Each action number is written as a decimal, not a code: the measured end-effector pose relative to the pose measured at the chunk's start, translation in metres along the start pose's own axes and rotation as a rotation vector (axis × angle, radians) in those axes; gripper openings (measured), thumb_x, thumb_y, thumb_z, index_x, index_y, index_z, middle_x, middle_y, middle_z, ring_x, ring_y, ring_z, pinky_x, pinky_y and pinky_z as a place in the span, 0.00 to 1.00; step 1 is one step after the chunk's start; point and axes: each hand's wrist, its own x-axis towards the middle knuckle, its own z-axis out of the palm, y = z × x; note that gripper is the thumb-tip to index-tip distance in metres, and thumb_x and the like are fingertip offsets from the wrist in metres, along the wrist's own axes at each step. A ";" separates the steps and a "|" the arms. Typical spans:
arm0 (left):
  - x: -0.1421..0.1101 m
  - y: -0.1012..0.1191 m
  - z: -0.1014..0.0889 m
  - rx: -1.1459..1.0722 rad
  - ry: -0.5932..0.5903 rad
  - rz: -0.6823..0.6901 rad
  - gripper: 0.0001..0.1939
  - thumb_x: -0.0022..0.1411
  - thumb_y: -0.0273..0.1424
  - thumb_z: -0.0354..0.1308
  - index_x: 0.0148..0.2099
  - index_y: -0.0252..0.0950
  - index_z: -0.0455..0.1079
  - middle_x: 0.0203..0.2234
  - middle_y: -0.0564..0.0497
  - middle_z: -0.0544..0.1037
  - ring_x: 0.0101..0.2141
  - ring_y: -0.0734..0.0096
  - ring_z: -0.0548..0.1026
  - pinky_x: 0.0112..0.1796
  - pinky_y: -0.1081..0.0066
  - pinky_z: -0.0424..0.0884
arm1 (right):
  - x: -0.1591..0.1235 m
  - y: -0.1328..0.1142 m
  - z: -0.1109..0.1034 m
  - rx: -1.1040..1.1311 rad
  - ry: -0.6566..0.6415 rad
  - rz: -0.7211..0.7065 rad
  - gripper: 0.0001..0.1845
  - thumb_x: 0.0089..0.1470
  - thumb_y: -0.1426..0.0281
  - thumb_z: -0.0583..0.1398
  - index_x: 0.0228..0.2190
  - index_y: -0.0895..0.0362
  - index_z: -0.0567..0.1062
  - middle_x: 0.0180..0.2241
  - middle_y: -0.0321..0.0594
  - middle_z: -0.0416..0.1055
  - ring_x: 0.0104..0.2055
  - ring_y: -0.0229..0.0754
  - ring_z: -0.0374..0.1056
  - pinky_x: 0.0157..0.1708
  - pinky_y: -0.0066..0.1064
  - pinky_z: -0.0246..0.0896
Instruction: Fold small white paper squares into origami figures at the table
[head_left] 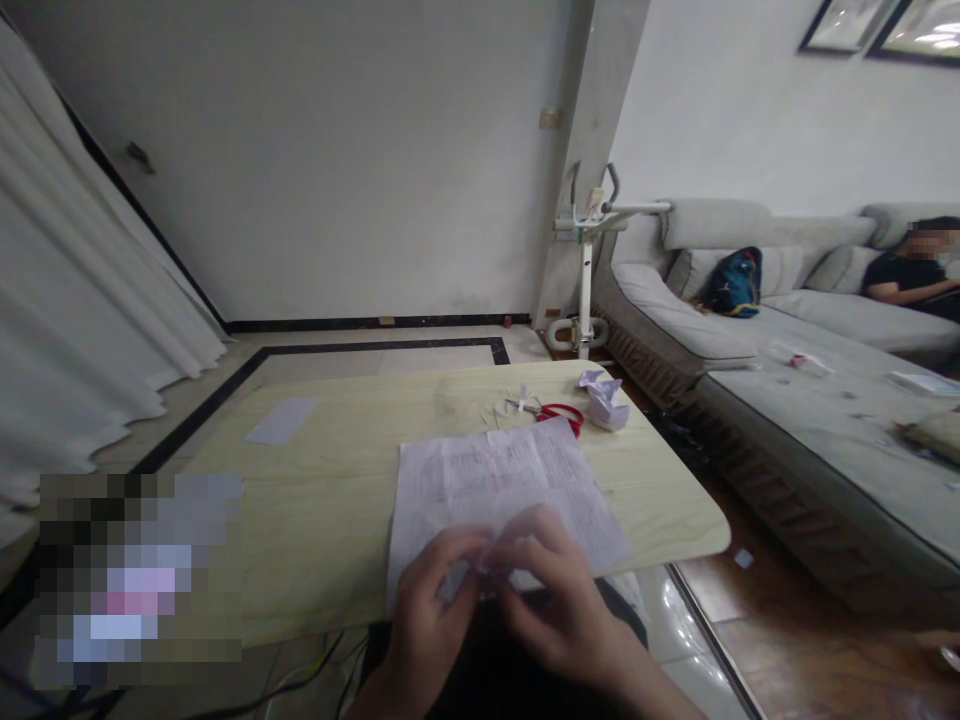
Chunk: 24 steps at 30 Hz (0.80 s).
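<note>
My left hand and my right hand meet at the near edge of a pale wooden table. Both pinch a small piece of white paper between their fingertips, most of it hidden by the fingers. Under and beyond the hands lies a creased printed sheet. Red-handled scissors rest past that sheet among small paper scraps. A folded white paper shape sits beside the scissors on the right.
A small pale paper rectangle lies on the table's far left. A grey sofa runs along the right, with a blue backpack and a seated person. A white stand rises behind the table. Curtains hang left.
</note>
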 end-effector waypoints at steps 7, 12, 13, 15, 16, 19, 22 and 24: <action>-0.001 0.000 0.000 0.046 0.048 -0.062 0.07 0.61 0.26 0.59 0.41 0.39 0.74 0.33 0.51 0.84 0.34 0.66 0.83 0.35 0.72 0.80 | 0.001 -0.002 0.000 0.004 0.027 -0.004 0.18 0.50 0.80 0.58 0.43 0.52 0.73 0.38 0.43 0.69 0.40 0.46 0.67 0.39 0.39 0.67; -0.004 -0.004 0.000 0.072 0.016 -0.005 0.09 0.61 0.26 0.57 0.43 0.40 0.74 0.34 0.50 0.84 0.35 0.65 0.83 0.36 0.71 0.80 | -0.001 0.000 0.002 0.010 -0.002 0.010 0.19 0.50 0.80 0.58 0.43 0.51 0.73 0.40 0.43 0.69 0.43 0.47 0.67 0.41 0.40 0.67; -0.004 -0.004 0.000 0.081 0.007 0.010 0.10 0.61 0.25 0.57 0.44 0.40 0.74 0.34 0.50 0.84 0.35 0.65 0.83 0.37 0.71 0.80 | -0.001 0.000 0.003 0.011 -0.008 0.022 0.19 0.50 0.80 0.58 0.43 0.51 0.73 0.41 0.43 0.69 0.43 0.47 0.66 0.41 0.40 0.66; -0.006 -0.006 0.001 0.093 -0.005 0.024 0.10 0.61 0.25 0.57 0.44 0.40 0.74 0.34 0.50 0.84 0.35 0.65 0.83 0.37 0.71 0.80 | -0.001 0.000 0.003 0.014 -0.024 0.039 0.20 0.49 0.81 0.58 0.44 0.52 0.73 0.42 0.44 0.68 0.44 0.48 0.66 0.42 0.40 0.66; -0.006 -0.007 0.001 0.092 -0.010 0.024 0.10 0.61 0.25 0.57 0.44 0.40 0.74 0.35 0.50 0.84 0.35 0.65 0.83 0.37 0.71 0.80 | -0.001 -0.001 0.003 0.014 -0.033 0.044 0.20 0.49 0.81 0.58 0.43 0.52 0.73 0.42 0.44 0.68 0.44 0.48 0.66 0.43 0.40 0.66; -0.006 -0.007 0.002 0.075 -0.017 0.016 0.09 0.62 0.26 0.57 0.45 0.40 0.73 0.35 0.50 0.84 0.35 0.66 0.83 0.37 0.71 0.80 | -0.001 -0.001 0.004 0.006 -0.050 0.043 0.18 0.46 0.82 0.57 0.39 0.54 0.73 0.42 0.44 0.67 0.44 0.48 0.65 0.43 0.41 0.65; -0.006 -0.008 0.002 0.062 -0.026 0.018 0.10 0.61 0.25 0.58 0.45 0.40 0.73 0.35 0.51 0.84 0.35 0.67 0.83 0.37 0.73 0.79 | -0.002 -0.001 0.004 -0.006 -0.059 0.051 0.17 0.45 0.82 0.57 0.37 0.55 0.72 0.42 0.44 0.67 0.45 0.48 0.65 0.44 0.41 0.64; -0.006 -0.008 0.002 0.062 -0.027 0.021 0.10 0.61 0.25 0.58 0.45 0.40 0.73 0.34 0.51 0.84 0.35 0.67 0.83 0.37 0.73 0.79 | -0.002 0.000 0.004 -0.007 -0.059 0.056 0.18 0.45 0.82 0.57 0.38 0.54 0.72 0.43 0.45 0.66 0.46 0.49 0.64 0.44 0.42 0.64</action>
